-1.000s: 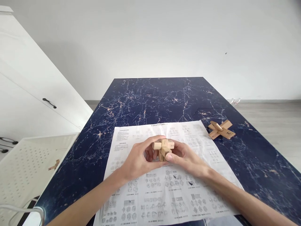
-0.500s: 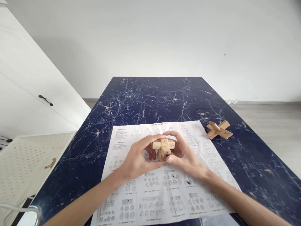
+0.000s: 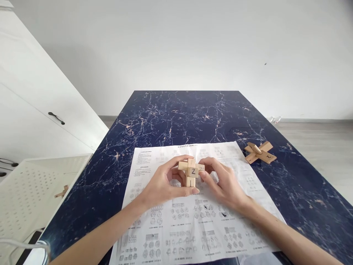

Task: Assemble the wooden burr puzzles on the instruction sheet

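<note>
A wooden burr puzzle (image 3: 192, 172) of interlocked blocks is held above a printed sheet, with a handwritten 2 facing me and 1s on its upper and lower ends. My left hand (image 3: 162, 182) is closed on it, index finger at the top and thumb under the bottom. From the other side, my right hand (image 3: 223, 180) pinches the right end, marked with a number that I cannot read well, between thumb and fingers. Under both hands lies the white instruction sheet (image 3: 220, 239), covered in small diagrams.
A second wooden puzzle (image 3: 259, 152), star-shaped and marked 2, rests on the dark blue marbled table (image 3: 182, 117) right of the sheet. At the left are a perforated cream surface (image 3: 24, 191) with a small wooden piece (image 3: 62, 191), a white cable (image 3: 24, 243) and a white cabinet (image 3: 33, 92).
The puzzle has been turned so that its 2 end faces me and the lower 1 shows. My right thumb has shifted from the front block to the right end.
</note>
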`<state>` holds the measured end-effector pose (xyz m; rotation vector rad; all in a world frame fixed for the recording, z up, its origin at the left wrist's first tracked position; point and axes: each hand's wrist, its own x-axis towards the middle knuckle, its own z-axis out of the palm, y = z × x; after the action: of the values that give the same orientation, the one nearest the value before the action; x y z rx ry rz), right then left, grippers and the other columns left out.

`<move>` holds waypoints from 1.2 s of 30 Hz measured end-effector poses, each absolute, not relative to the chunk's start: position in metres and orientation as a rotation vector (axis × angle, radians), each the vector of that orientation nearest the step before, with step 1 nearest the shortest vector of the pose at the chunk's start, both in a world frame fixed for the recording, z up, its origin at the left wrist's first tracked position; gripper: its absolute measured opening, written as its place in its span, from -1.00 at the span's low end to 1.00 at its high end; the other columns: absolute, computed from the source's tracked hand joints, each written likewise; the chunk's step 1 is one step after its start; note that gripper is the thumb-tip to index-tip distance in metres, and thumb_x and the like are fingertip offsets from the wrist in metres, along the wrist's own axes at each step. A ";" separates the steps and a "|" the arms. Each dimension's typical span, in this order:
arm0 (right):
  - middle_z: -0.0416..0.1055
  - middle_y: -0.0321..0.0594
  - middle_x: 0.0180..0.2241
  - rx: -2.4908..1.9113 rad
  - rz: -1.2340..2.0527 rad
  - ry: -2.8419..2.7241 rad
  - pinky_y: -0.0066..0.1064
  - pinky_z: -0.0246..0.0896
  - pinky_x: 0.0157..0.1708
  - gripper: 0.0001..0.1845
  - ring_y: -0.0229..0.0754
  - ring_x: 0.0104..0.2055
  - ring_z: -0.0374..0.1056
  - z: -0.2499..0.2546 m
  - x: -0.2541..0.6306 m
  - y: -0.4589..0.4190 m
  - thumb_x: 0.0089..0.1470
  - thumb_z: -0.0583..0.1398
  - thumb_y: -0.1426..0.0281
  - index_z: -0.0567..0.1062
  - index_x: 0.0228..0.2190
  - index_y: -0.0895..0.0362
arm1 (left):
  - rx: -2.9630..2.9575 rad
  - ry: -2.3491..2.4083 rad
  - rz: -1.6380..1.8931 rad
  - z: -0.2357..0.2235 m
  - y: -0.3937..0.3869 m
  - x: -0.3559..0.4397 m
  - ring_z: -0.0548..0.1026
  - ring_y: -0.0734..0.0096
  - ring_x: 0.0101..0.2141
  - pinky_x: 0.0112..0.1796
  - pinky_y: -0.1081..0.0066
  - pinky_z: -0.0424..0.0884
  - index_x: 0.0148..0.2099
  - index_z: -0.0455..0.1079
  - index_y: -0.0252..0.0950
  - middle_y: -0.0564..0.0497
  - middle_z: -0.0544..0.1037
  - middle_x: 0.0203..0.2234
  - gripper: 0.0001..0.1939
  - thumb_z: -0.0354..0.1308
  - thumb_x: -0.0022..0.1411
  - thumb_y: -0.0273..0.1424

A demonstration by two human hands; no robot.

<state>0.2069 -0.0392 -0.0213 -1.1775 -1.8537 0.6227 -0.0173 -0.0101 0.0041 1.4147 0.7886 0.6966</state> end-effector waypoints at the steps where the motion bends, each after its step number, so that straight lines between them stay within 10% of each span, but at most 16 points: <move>1: 0.52 -0.24 -0.37 -1.169 0.600 -1.884 -0.30 0.31 -0.40 -0.76 -0.16 -0.42 0.43 -0.020 0.207 -0.039 0.48 0.09 0.19 0.44 -0.10 0.08 | 1.410 0.776 0.697 0.004 -0.010 -0.017 0.61 0.34 -0.21 -0.12 0.28 0.60 0.32 0.36 -0.10 0.01 0.63 -0.10 -0.21 0.60 0.10 -0.31; 36: 0.08 -0.40 -0.61 -1.189 1.112 -1.591 -0.40 -0.10 -0.61 -0.39 -0.28 -0.58 -0.01 -0.021 0.197 -0.045 0.44 0.02 -0.11 0.21 -0.51 0.02 | 1.648 0.781 0.751 0.001 -0.008 -0.021 0.59 0.28 -0.12 -0.07 0.23 0.63 0.30 0.40 0.00 0.02 0.58 0.04 -0.28 0.57 0.16 -0.28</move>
<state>0.1970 -0.0447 -0.0205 -1.1893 -1.5911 1.1117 -0.0206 -0.0082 0.0010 1.6477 0.7812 0.7511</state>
